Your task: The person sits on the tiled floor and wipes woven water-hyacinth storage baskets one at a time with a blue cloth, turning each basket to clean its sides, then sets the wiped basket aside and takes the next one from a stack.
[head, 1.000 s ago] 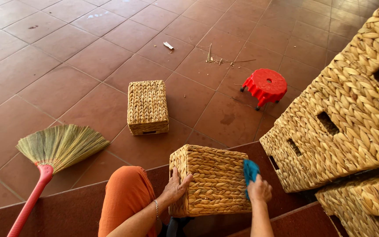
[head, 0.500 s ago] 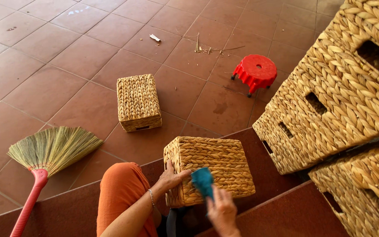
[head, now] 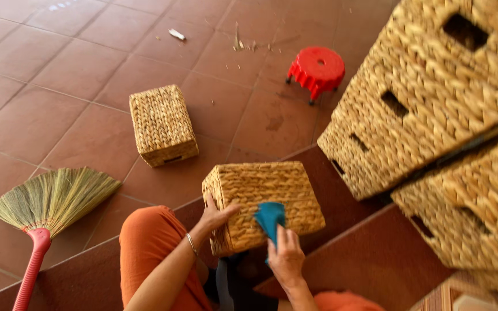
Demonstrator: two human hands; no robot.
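1. Two hands work on one woven basket (head: 263, 201), which rests upside down on the person's lap above the orange-clad knee (head: 148, 245), just in front of the body.
2. The left hand (head: 215, 216) grips the basket's near left corner, fingers curled over the edge, steadying it.
3. The right hand (head: 286, 259) is closed around a blue cloth (head: 270, 219), which it presses against the near face of the basket; the basket lies directly ahead of this hand, touching the cloth.
4. The basket's long axis runs left to right across the lap, so both hands meet its near long side, the right one nearer the middle.
5. Hidden or unclear: the basket's opening faces away, the right palm is covered by the cloth, and the dark thing under the basket cannot be made out.
6. Nearby stand a second small basket (head: 162, 124) on the tiled floor, a broom (head: 47, 204), a red stool (head: 317, 69), and stacked large baskets (head: 433, 103) at the right, cut off by the frame.
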